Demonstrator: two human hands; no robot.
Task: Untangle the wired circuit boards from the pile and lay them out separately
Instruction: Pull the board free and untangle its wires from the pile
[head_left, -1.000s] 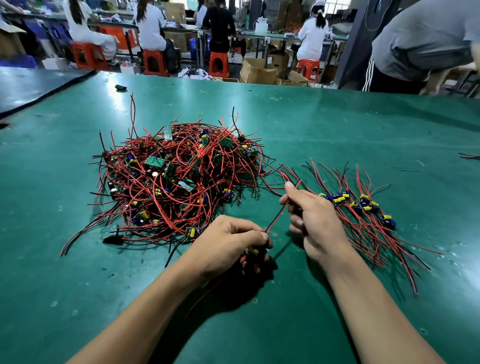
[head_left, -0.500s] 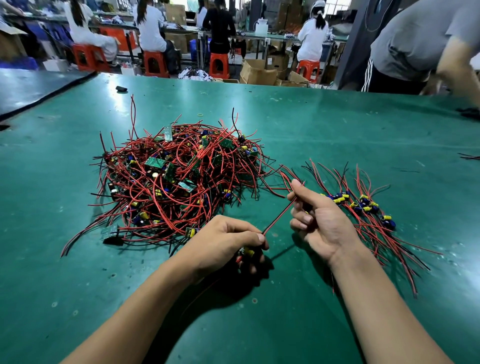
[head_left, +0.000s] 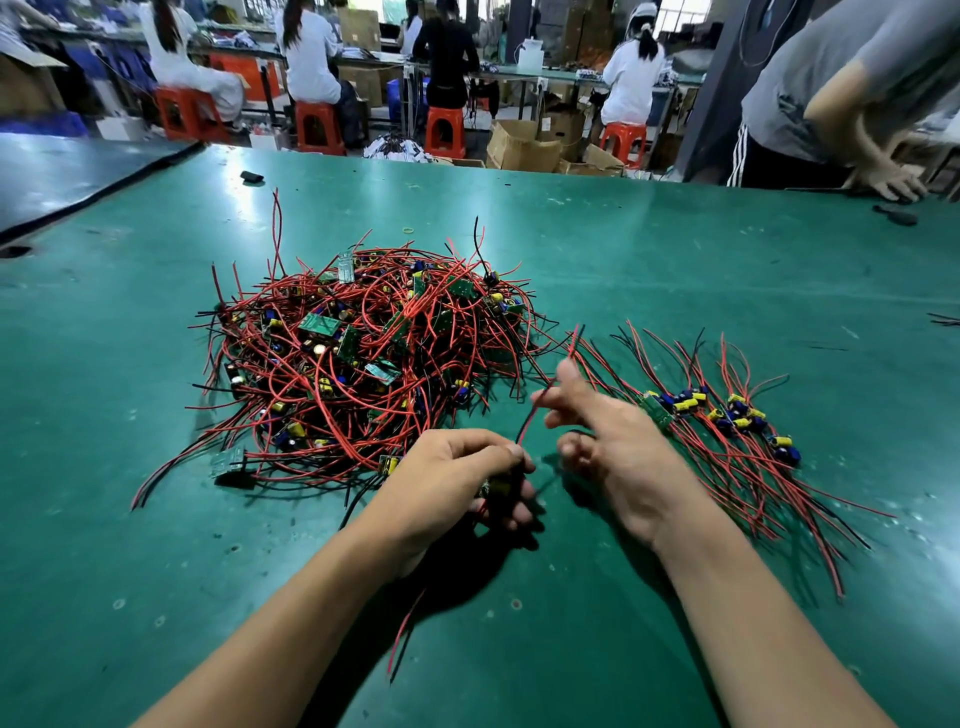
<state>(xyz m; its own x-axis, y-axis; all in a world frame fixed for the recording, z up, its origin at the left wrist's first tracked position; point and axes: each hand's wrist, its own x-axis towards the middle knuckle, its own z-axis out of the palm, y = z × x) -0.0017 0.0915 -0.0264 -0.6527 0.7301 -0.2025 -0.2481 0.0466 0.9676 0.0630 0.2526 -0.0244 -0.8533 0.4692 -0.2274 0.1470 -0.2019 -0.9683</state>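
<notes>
One board (head_left: 496, 488) with its wires is gripped in the closed left hand (head_left: 457, 488), just in front of the pile (head_left: 358, 358); its red wire (head_left: 535, 415) is pinched between the fingers of the right hand (head_left: 613, 447). The wire is best drawn out straight, in a judgement, with the board kept steady. Open room is offered on the surface (head_left: 675, 270) beside the laid-out row (head_left: 727, 421) at the right; the near edge is not seen.

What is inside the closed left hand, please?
The left hand encloses a small circuit board; only a yellow part shows between the fingers. A red and black wire pair leaves it upward. The rest of the board is covered.
</notes>
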